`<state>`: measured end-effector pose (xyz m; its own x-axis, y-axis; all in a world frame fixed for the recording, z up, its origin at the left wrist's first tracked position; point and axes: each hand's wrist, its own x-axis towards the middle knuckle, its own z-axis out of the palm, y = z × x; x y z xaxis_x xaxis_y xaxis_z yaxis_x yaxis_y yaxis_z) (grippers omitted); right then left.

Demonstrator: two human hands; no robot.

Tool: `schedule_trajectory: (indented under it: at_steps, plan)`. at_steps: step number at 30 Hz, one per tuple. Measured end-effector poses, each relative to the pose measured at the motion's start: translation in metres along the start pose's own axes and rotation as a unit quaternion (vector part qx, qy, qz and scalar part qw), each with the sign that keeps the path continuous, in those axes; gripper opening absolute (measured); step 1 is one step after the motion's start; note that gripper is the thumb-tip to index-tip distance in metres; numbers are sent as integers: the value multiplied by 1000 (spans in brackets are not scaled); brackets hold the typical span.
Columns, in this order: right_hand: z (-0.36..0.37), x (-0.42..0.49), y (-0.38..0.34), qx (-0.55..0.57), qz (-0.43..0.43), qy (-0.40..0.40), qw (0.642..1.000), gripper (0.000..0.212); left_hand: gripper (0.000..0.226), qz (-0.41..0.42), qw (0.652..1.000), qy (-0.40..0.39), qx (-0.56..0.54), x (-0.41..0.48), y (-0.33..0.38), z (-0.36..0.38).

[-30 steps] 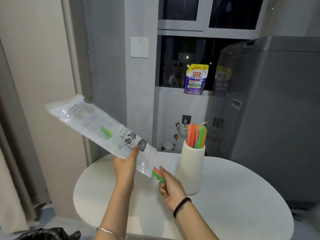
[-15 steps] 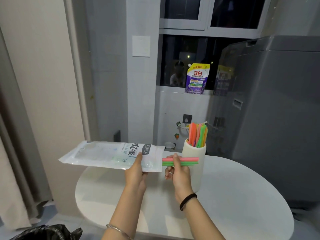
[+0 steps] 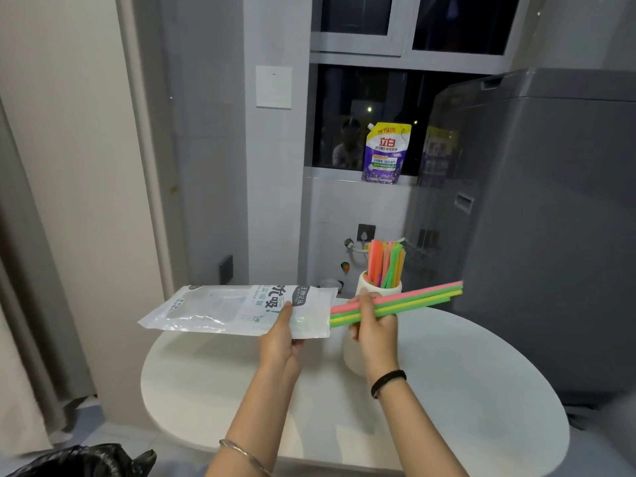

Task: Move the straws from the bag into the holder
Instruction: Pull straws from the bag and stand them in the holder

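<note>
My left hand (image 3: 280,342) grips the clear plastic straw bag (image 3: 220,309) near its open end and holds it about level above the table. My right hand (image 3: 373,327) holds a small bunch of pink, green and yellow straws (image 3: 420,299), fully out of the bag and pointing right. Behind my right hand stands the white cylindrical holder (image 3: 358,352), with several orange, pink and green straws (image 3: 385,261) upright in it. The bag looks nearly empty.
A round white table (image 3: 447,390) is under both hands. A tall grey appliance (image 3: 550,218) stands close on the right. A purple detergent pouch (image 3: 385,153) sits on the windowsill. A black rubbish bag (image 3: 79,461) lies on the floor at lower left.
The bag came down from a steep tilt to level. My right hand drew the straws rightward until they were entirely out of the bag's mouth.
</note>
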<state>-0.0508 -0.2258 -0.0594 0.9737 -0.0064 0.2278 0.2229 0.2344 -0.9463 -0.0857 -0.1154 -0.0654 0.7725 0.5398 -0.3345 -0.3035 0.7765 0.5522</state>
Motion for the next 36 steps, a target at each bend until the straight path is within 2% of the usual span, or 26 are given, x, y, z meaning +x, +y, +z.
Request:
schedule_trajectory:
  at_steps: [4,9,15,22,32,36]
  plan:
    - [-27,20,-36,-21,-61,22,998,36,36,-6,1000,-17,-8,-2,-1,6]
    - [-63,61,-93,-108,-131,65,983,43,40,-12,999,-33,4,1,-6,13]
    - [-80,88,-128,-191,-205,19,960,43,38,-14,999,-48,19,-3,-16,28]
    - [-73,94,-125,-240,-221,-24,945,39,32,-2,998,-51,24,-4,-21,32]
    - [-57,98,-111,-339,-228,-111,906,34,41,5,998,-58,32,-1,-18,30]
    - [-52,100,-113,-367,-226,-118,895,35,39,3,998,-59,34,0,-17,29]
